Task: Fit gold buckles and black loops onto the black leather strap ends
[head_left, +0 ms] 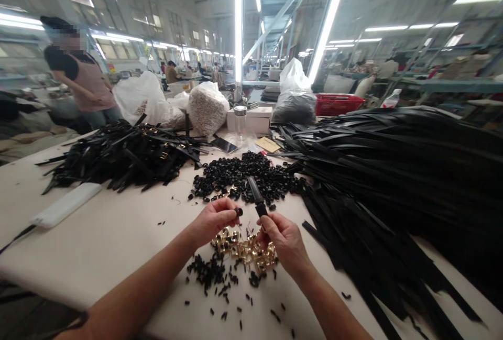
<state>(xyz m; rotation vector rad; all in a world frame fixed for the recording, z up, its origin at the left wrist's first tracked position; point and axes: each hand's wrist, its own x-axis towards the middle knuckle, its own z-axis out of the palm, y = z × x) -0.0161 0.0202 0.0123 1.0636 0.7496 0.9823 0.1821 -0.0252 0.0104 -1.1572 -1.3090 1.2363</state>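
My left hand (218,219) pinches a small black loop (238,212) between thumb and fingertips. Just right of it, my right hand (281,232) is closed on a black strap (255,191), whose free end points up and away. The loop and the strap are apart. Below my hands lie gold buckles (251,251) in a loose heap, with small black pieces (208,271) scattered nearer to me. A pile of black loops (251,172) sits just beyond my hands.
Long black straps (393,172) cover the right side. Straps with buckles (121,156) are heaped at left, near a white power bank (66,205). Bags, a glass bottle (240,122) and a red basket (338,104) stand behind. A person (84,75) stands far left.
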